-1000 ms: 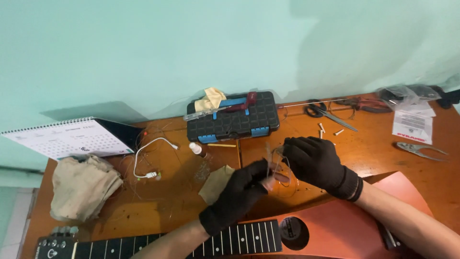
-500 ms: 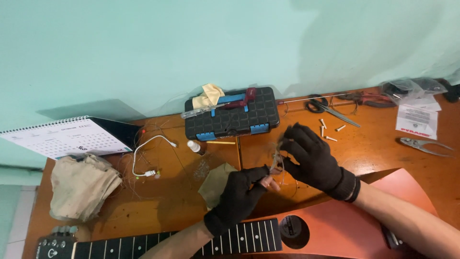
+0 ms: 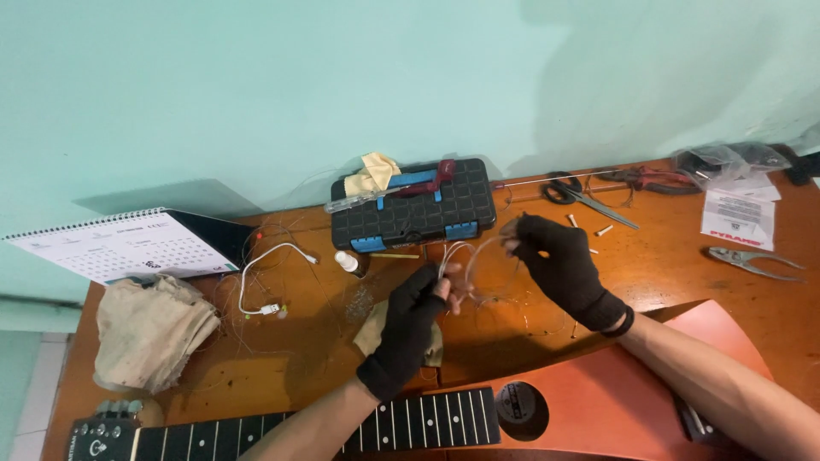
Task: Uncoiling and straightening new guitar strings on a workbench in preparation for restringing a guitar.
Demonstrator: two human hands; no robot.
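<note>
In the head view, the gloved left hand [image 3: 408,329] and gloved right hand [image 3: 564,266] each pinched a coiled guitar string [image 3: 480,260] with closed fingers, holding its loop just above the wooden worktop [image 3: 675,256] between them. A black toolbox [image 3: 414,209] stood just behind the hands, scissors [image 3: 581,196] lay to its right, and an orange guitar [image 3: 598,401] lay nearest the person.

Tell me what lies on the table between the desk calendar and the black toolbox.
In the head view, a white cable loops on the wood between the calendar and the toolbox, with a small white bottle near the toolbox's front corner.
</note>
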